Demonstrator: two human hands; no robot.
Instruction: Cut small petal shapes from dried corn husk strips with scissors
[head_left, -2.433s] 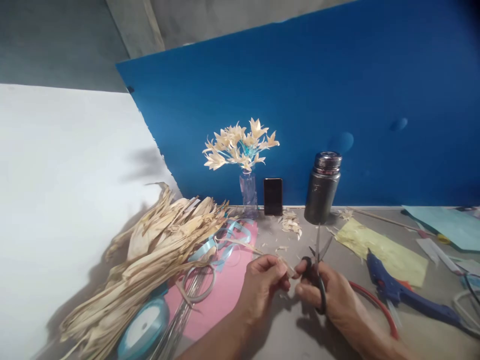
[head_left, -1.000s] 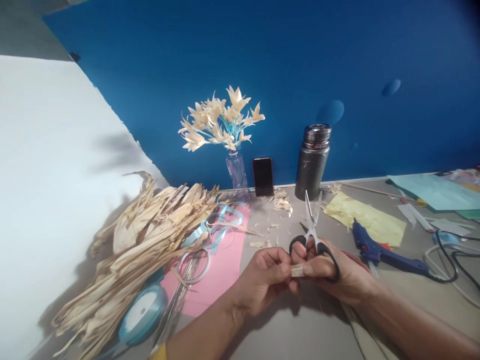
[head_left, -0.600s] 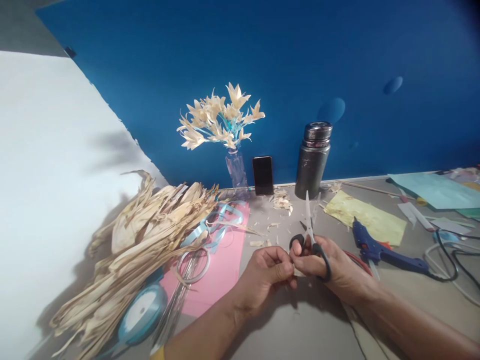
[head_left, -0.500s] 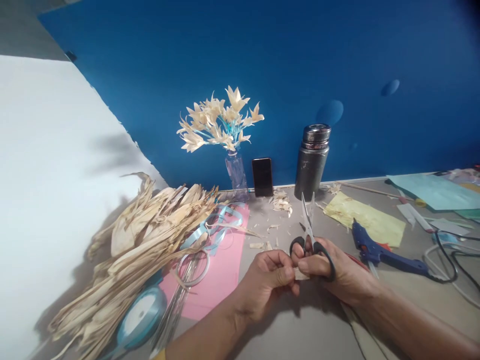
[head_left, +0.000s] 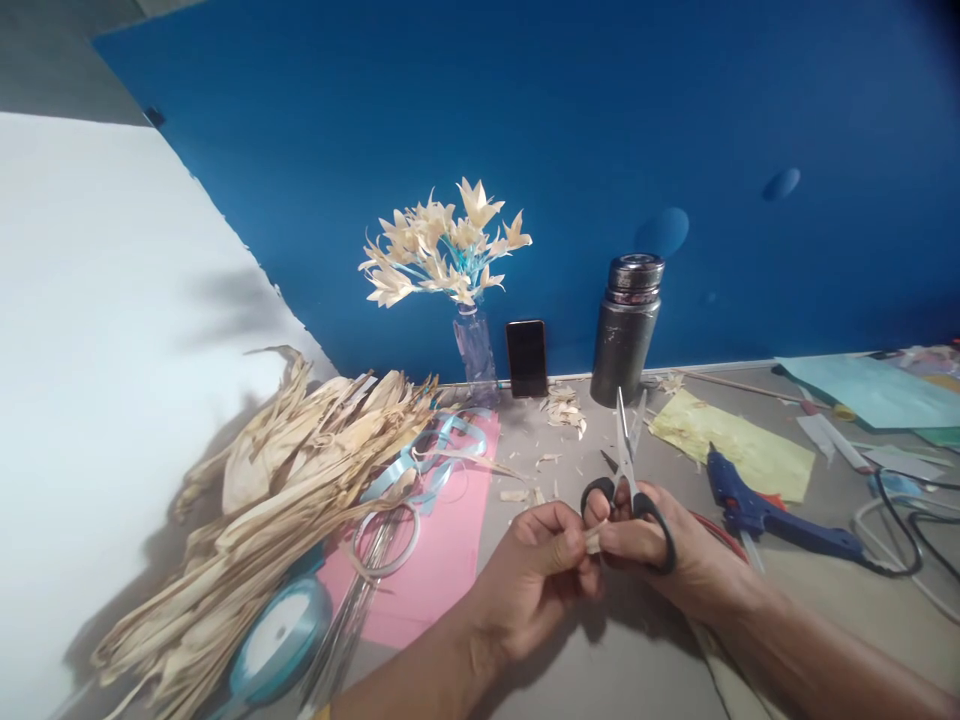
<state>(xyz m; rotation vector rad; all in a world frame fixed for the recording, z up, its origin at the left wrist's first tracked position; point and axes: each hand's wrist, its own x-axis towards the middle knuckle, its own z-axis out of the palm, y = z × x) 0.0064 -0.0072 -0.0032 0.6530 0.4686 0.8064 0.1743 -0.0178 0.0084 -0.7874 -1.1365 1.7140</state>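
Near the front middle of the table, my left hand (head_left: 536, 565) pinches a small pale piece of dried husk (head_left: 592, 541) between thumb and fingers. My right hand (head_left: 686, 550) touches the same piece with its thumb and fingertips. Scissors (head_left: 625, 460) with black handles hang on my right hand's fingers, their blades slightly parted and pointing away from me, clear of the husk. Beyond my hands lie small husk scraps (head_left: 564, 410). Most of the held piece is hidden by my fingers.
A husk bundle (head_left: 300, 470), ribbon roll (head_left: 281, 640), wires (head_left: 349, 610) and pink sheet (head_left: 427, 590) lie left. Behind stand a vase (head_left: 475, 350) of husk flowers (head_left: 442, 240), a phone (head_left: 527, 358) and a flask (head_left: 626, 335). A blue glue gun (head_left: 772, 515) and yellow paper (head_left: 731, 440) lie right.
My fingers have shifted on the husk piece, which now looks narrower and more folded. The scissors have tilted slightly, and the whole view has shifted a little.
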